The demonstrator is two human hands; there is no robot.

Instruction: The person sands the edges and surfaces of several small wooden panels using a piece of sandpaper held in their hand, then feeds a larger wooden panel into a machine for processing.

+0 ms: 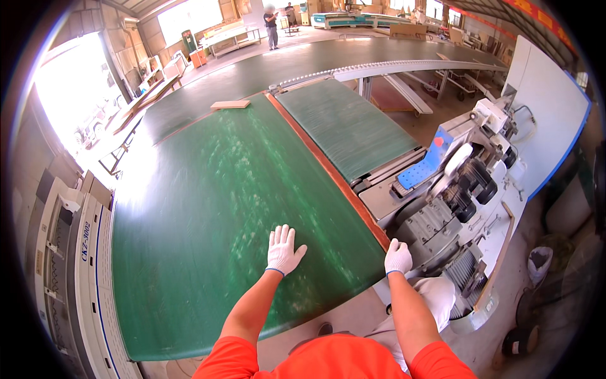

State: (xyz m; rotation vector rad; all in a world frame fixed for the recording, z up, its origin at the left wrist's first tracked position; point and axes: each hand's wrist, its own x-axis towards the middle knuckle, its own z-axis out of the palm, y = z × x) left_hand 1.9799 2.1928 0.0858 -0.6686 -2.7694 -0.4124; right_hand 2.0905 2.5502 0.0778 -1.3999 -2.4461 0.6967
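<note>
My left hand [285, 251], in a white knit glove, lies over the wide green conveyor belt [189, 189] with its fingers spread and nothing in them. My right hand [398, 257], gloved the same way, is closed at the near end of a long reddish-brown strip [328, 165]. This narrow strip runs along the belt's right edge, away from me to the far corner. My fingers partly hide its near end. Pale dusty streaks mark the belt. A small light wooden board [230, 104] lies flat at the belt's far end.
To the right stands a machine [435, 202] with motors and a blue bracket, beside a second green belt [347, 126]. A white machine housing [95, 271] borders the left. Across the back runs another long belt [303, 55]; a person [271, 28] stands beyond it.
</note>
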